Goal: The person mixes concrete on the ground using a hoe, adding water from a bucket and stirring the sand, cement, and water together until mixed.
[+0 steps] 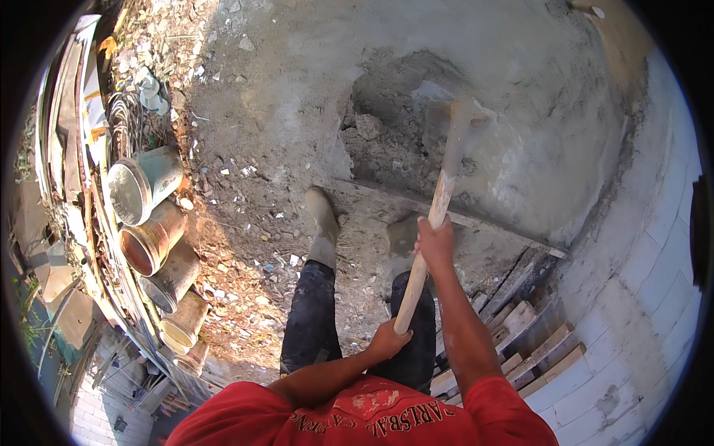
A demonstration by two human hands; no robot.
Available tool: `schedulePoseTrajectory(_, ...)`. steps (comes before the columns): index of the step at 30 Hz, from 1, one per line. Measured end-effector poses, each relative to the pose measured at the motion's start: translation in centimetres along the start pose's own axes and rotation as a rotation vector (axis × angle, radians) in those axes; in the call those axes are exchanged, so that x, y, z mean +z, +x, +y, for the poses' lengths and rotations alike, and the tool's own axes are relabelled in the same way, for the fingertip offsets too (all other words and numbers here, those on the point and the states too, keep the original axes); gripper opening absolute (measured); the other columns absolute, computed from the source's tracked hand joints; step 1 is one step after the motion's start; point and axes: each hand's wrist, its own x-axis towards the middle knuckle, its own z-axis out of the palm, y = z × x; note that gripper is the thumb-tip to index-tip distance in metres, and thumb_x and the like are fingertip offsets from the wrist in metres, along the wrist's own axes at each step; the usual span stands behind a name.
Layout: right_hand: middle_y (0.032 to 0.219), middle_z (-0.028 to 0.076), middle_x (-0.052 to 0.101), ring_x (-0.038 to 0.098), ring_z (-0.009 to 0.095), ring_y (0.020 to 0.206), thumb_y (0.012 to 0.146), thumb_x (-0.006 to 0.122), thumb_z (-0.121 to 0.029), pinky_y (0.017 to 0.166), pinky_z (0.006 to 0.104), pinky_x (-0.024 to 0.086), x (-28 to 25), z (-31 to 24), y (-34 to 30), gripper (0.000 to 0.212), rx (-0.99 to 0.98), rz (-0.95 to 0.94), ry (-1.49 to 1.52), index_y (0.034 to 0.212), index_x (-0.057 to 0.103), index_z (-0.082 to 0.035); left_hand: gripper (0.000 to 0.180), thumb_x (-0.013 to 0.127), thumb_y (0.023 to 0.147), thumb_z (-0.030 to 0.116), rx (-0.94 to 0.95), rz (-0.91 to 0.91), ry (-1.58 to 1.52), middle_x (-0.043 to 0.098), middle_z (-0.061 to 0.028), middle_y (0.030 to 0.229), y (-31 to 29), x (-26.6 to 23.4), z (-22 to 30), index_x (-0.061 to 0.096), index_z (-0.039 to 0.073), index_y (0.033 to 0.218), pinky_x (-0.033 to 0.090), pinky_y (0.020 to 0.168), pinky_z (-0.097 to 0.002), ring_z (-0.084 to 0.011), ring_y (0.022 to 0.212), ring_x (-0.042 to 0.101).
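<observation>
Both my hands are wrapped round the pale wooden handle of a hoe. My left hand closes on its lower end, close to my body. Farther up the handle, my right hand grips it. The hoe's far end reaches into a hollow of wet grey mortar, beyond my boots. Its blade is coated in grey and hard to make out against the mix. Smooth wet mortar spreads to the right of the hollow. A wooden board edges the mix on my side, passing under the handle.
Several buckets lie on their sides in a row at the left, beside long planks. Timber pieces are stacked at the lower right against a block wall. My rubber boots stand on rubble-strewn ground.
</observation>
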Motion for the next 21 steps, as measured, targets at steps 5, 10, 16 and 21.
schedulePoseTrajectory(5, 0.066, 0.004, 0.051, 0.051, 0.013, 0.046, 0.094, 0.062, -0.021, 0.041, 0.0315, 0.047, 5.3, -7.9, 9.0, 0.027, -0.276, -0.104, 0.199, 0.105, 0.048, -0.001, 0.038, 0.073, 0.08, 0.025, 0.081, 0.075, 0.068, 0.068, -0.0193, 0.077, 11.3, -8.9, 6.2, 0.062, -0.003, 0.103, 0.053, 0.068, -0.0418, -0.0304, 0.071, 0.068)
schedulePoseTrajectory(10, 0.069, 0.015, 0.061, 0.063, 0.024, 0.051, 0.089, 0.059, -0.017, 0.044, 0.0366, 0.054, 13.6, -10.8, 19.0, 0.037, -0.233, -0.113, 0.183, 0.11, 0.046, 0.011, 0.026, 0.072, 0.081, 0.019, 0.105, 0.017, -0.088, 0.055, -0.0048, 0.061, 14.8, -18.6, 11.1, 0.055, 0.0, 0.088, 0.044, 0.044, -0.0325, -0.0142, 0.045, 0.053)
schedulePoseTrajectory(16, 0.065, 0.016, 0.062, 0.064, 0.026, 0.05, 0.089, 0.058, -0.016, 0.046, 0.0392, 0.054, 16.6, -0.6, 10.7, 0.03, 0.05, -0.169, -0.117, 0.102, 0.055, 0.011, 0.023, 0.072, 0.082, 0.015, -0.242, 0.1, -0.377, 0.052, -0.002, 0.059, 5.4, -12.4, 5.1, 0.052, 0.004, 0.08, 0.042, 0.041, -0.0313, -0.0131, 0.044, 0.051)
schedulePoseTrajectory(21, 0.07, 0.008, 0.059, 0.059, 0.019, 0.052, 0.091, 0.066, -0.022, 0.045, 0.0346, 0.051, 6.9, -1.2, 16.6, 0.025, 0.133, -0.425, -0.11, 0.091, 0.056, 0.001, 0.018, 0.066, 0.083, 0.015, -0.13, 0.007, -0.5, 0.053, -0.0032, 0.063, 6.7, -2.5, 11.6, 0.052, 0.003, 0.086, 0.045, 0.042, -0.0315, -0.0135, 0.047, 0.053)
